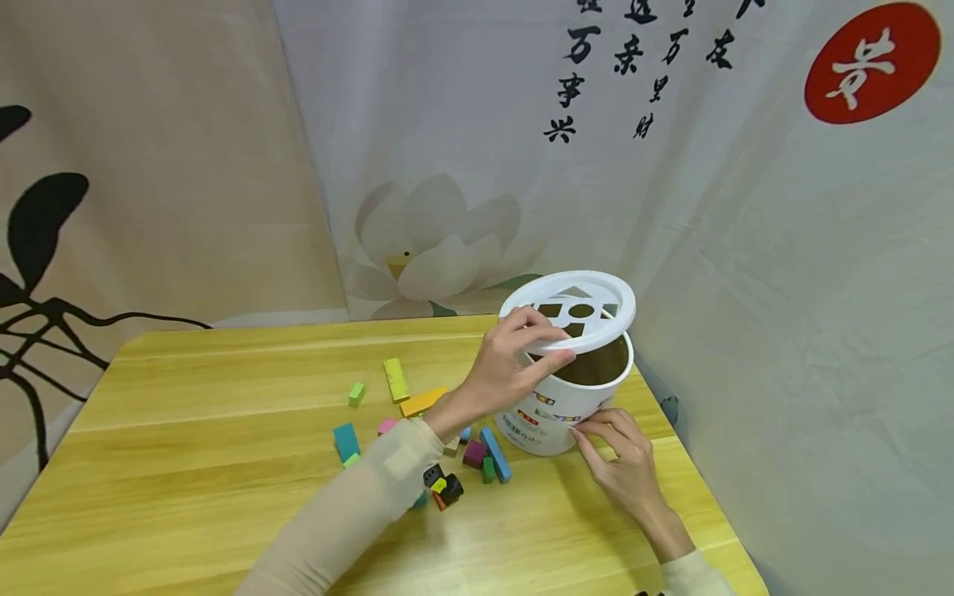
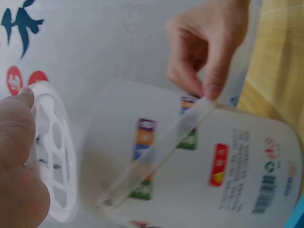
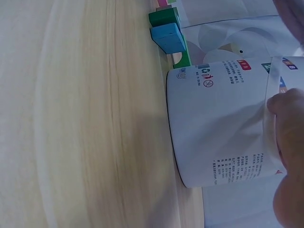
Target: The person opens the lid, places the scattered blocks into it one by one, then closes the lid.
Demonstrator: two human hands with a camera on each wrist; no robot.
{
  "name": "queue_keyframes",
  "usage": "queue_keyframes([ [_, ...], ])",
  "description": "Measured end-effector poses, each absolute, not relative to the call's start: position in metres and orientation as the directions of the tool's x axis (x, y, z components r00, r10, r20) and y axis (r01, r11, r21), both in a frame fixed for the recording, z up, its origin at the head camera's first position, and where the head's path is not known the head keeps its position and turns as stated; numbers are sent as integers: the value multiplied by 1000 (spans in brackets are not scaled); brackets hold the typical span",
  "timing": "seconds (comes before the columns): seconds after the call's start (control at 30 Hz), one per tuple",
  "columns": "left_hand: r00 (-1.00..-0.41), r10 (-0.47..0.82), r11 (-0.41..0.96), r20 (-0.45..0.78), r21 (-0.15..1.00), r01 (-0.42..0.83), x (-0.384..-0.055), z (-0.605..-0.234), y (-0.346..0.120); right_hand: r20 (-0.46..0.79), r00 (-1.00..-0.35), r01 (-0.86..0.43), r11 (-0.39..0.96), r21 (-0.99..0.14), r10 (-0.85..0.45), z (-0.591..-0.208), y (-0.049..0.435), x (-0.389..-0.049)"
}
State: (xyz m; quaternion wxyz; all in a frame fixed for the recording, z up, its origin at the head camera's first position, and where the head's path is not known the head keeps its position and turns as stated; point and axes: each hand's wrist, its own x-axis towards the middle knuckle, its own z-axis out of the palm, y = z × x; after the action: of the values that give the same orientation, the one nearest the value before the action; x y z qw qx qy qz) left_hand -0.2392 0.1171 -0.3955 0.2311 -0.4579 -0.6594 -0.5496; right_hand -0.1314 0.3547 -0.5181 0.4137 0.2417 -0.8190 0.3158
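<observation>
A white bucket (image 1: pixel 547 432) with printed labels stands upright near the table's right edge. Above its open top, a white lid (image 1: pixel 624 308) with shaped cutouts is held tilted, apart from the rim at the near side. My left hand (image 1: pixel 514 360) pinches the lid's near edge between thumb and fingers. Lower down, my right hand (image 1: pixel 622 468) pinches the bucket's white strap handle (image 2: pixel 164 145), which hangs across the front. The right wrist view shows the thumb on that handle, against the bucket wall. Inside the bucket I see only a dark interior.
Several coloured blocks lie left of the bucket, including a yellow block (image 1: pixel 397 380), a blue block (image 1: pixel 495 455) and a teal block (image 1: pixel 346 442); my left forearm covers some. A printed cloth (image 1: pixel 447 124) hangs behind the wooden table (image 1: pixel 224 430). A black plant-shaped stand (image 1: pixel 45 215) is at left.
</observation>
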Motion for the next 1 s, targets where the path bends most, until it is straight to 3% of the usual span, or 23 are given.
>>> queue_keyframes([
  [0.2,-389,246,-9,888,403,915,-242,-381,83,845,-510,-685,670,-286,-160,-518,355,-130],
  [0.33,-375,216,30,902,378,925,-244,-379,52,850,-498,-698,661,-277,-169,-518,356,-129],
  [0.57,-398,174,144,901,376,915,-246,-386,-13,858,-481,-710,654,-260,-181,-515,354,-127],
  [1.0,-527,79,378,846,463,801,-238,-433,-135,878,-436,-728,650,-218,-194,-511,350,-127],
])
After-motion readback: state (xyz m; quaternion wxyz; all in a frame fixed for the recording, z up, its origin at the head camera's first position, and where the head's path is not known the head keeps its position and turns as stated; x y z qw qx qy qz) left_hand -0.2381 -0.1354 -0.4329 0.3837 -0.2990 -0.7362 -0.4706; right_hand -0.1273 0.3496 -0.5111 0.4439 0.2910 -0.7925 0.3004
